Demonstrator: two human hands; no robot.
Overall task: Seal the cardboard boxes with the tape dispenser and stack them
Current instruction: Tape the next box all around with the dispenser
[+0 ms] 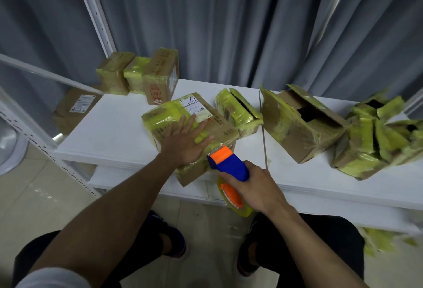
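A cardboard box (215, 123) wrapped in yellowish tape, with a white label on top, lies at the front edge of the white table (109, 127). My left hand (183, 141) presses flat on its top with fingers spread. My right hand (254, 184) grips the blue and orange tape dispenser (229, 162), whose toothed orange head touches the box's near right corner. The tape roll (235, 203) hangs below my right hand.
Three taped boxes (139, 75) stand together at the table's back left. A small open box (240, 111), a larger open box (302, 125) and a crumpled pile of boxes (377, 136) lie to the right. Another box (75, 109) sits behind the left shelf frame. Grey curtains hang behind.
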